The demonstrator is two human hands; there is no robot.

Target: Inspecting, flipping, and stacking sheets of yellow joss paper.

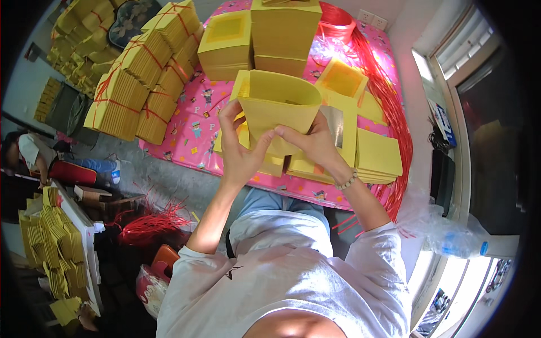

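both hands pinch the curled yellow sheet (pixel 277 104): left hand (pixel 239 152) at its lower left, right hand (pixel 313 141) lower right, equally near.

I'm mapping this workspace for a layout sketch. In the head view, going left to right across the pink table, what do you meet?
Tied bundles of yellow paper → left hand → curved yellow sheets held by both hands → right hand → flat yellow stack → red strings.

Bright daylight fr. right, fisheye edges.
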